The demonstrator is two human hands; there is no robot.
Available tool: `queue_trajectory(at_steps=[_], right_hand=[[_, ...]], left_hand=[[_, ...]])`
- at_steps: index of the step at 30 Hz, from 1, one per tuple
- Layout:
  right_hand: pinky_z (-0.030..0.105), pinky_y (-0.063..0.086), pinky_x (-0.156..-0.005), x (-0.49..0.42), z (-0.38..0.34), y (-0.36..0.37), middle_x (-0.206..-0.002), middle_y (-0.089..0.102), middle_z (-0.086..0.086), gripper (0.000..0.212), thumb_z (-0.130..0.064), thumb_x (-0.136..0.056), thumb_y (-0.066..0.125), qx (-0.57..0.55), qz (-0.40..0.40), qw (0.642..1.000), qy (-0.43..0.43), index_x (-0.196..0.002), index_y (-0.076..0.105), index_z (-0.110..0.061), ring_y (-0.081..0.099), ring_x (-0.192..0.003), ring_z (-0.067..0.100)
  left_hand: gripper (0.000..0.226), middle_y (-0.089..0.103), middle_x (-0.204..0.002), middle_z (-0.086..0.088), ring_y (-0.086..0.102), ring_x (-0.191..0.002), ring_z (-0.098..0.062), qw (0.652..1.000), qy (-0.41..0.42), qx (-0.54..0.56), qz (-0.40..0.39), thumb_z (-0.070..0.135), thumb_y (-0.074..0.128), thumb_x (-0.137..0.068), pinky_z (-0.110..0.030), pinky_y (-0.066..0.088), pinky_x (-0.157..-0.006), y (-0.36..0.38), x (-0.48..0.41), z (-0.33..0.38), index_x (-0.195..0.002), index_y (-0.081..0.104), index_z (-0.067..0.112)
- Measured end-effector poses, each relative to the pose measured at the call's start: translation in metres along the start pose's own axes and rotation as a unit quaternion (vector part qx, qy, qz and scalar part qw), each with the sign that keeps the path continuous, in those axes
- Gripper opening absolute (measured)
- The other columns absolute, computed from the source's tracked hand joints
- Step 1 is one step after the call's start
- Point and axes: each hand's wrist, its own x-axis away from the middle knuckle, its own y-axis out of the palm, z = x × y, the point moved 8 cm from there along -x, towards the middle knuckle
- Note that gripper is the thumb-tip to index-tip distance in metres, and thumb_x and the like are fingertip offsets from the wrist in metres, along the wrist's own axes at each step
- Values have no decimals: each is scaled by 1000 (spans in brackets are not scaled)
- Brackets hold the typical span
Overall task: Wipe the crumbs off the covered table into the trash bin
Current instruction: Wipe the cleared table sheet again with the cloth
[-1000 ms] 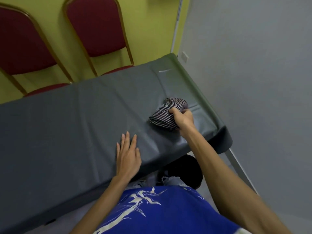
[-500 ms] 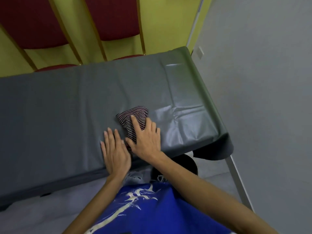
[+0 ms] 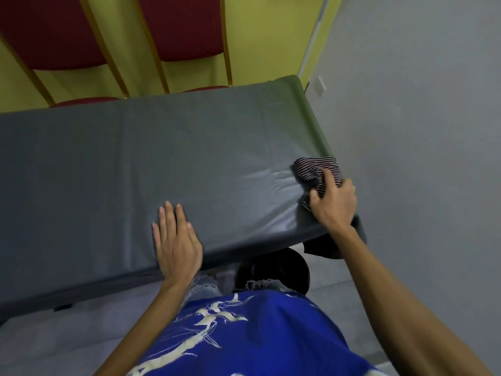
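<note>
A table under a dark grey cover (image 3: 162, 164) fills the middle of the head view. My right hand (image 3: 334, 203) grips a bunched black-and-white striped cloth (image 3: 315, 169) at the table's near right corner. My left hand (image 3: 176, 242) lies flat on the cover by the near edge, fingers together and holding nothing. A dark round trash bin (image 3: 282, 267) stands on the floor under the table's near right edge, partly hidden by the cover and my knees. No crumbs are visible on the cover.
Two red padded chairs with gold frames (image 3: 187, 28) stand behind the table against a yellow wall. A grey wall (image 3: 420, 131) runs close along the table's right end. My blue shirt (image 3: 244, 335) fills the bottom of the view.
My right hand has swept the cloth from beside my left hand to the near right corner of the table. My left hand has stayed flat near the front edge.
</note>
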Motion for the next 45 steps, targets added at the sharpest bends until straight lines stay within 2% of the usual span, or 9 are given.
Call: queue_trajectory(at_steps=[3, 11, 16, 22, 26, 31, 37, 42, 45], right_hand=[[46, 45, -94, 16, -43, 2, -123, 50, 26, 61, -36, -81, 63, -55, 3, 998, -8, -140, 50, -25, 51, -111, 44], [42, 46, -79, 120, -179, 48, -118, 49, 11, 61, -33, -79, 61, -68, -112, 935, -331, -139, 48, -31, 50, -101, 32], [43, 51, -83, 57, -78, 30, -120, 54, 14, 59, -39, -81, 60, -45, -51, 965, -252, -139, 50, -33, 54, -101, 36], [45, 46, -99, 13, -4, -1, -123, 47, 13, 56, -33, -82, 64, -112, 25, 993, 27, -136, 55, -36, 52, -114, 37], [41, 48, -98, 47, -114, 16, -124, 50, 13, 53, -31, -79, 64, -188, 0, 972, -140, -132, 59, -33, 53, -112, 34], [45, 47, -87, 119, -230, 61, -130, 46, 5, 57, -34, -80, 62, -113, -111, 922, -353, -135, 50, -42, 47, -112, 29], [43, 51, -86, 63, -163, 58, -118, 53, 10, 54, -38, -82, 61, -117, -104, 933, -324, -135, 55, -36, 55, -103, 34], [36, 41, -102, -14, -62, 28, -121, 51, 22, 51, -26, -85, 66, -187, -23, 982, -16, -135, 60, -27, 55, -110, 40], [34, 41, -104, 0, -107, 31, -118, 50, 17, 50, -25, -83, 66, -222, -29, 974, -25, -133, 62, -27, 57, -108, 37]], left_hand=[[54, 21, -161, -11, 11, -151, -24, 1000, -9, -6, 2, 27, 23, -101, -46, 10, -122, -1, 1, -1, -151, 29, 7], [56, 22, -161, -11, 13, -151, -24, 1000, 1, -9, 18, 28, 23, -100, -46, 12, -122, -2, 0, 0, -151, 30, 6], [56, 23, -161, -11, 13, -151, -24, 1000, 1, -2, 17, 29, 21, -100, -46, 11, -122, -2, -2, 4, -150, 31, 6], [56, 21, -161, -10, 12, -151, -23, 1000, 0, 1, 12, 29, 21, -100, -46, 11, -122, 3, -1, 9, -151, 30, 8], [55, 20, -162, -10, 12, -151, -23, 1000, 0, -1, 9, 28, 22, -101, -46, 11, -122, 4, -3, 11, -152, 28, 8], [57, 35, -154, -18, 19, -149, -27, 1000, 10, -14, -2, 22, 34, -88, -48, 14, -121, 3, 1, 6, -141, 42, 1], [54, 22, -161, -10, 13, -151, -21, 1000, -3, 15, 23, 24, 24, -102, -42, 11, -123, -1, -4, 4, -151, 26, 2], [60, 22, -160, -14, 12, -150, -26, 996, -49, 76, 17, 6, 27, -90, -43, 10, -123, -9, -4, -19, -149, 29, -3], [56, 22, -159, -16, 12, -150, -28, 990, -115, 63, 55, 5, 28, -93, -45, 7, -123, -31, -4, -60, -148, 28, -5]])
